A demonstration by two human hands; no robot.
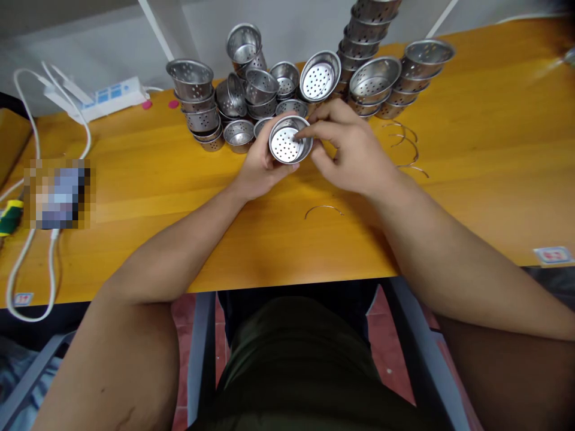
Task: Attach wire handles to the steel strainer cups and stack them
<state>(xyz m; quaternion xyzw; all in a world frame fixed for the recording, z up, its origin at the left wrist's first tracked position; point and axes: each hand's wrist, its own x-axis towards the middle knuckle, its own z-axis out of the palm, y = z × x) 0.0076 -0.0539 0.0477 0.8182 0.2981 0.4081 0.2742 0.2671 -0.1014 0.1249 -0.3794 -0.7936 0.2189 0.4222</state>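
My left hand is wrapped round a small perforated metal cup, tilted so that its open mouth and holed bottom face me. At the cup's right side is my right hand. Its index finger reaches over the rim into the cup, and the thumb lies close to the outer wall. The thumb and finger straddle the rim there. On the table in front of the hands lies a thin curved wire. Directly behind them stand more perforated cups, including a tilted one and a low one.
Stacked cups rise at the left, in a tall column and at the right. Several curved wires lie right of my right hand. A power strip, white cables and a blurred-out device occupy the table's left.
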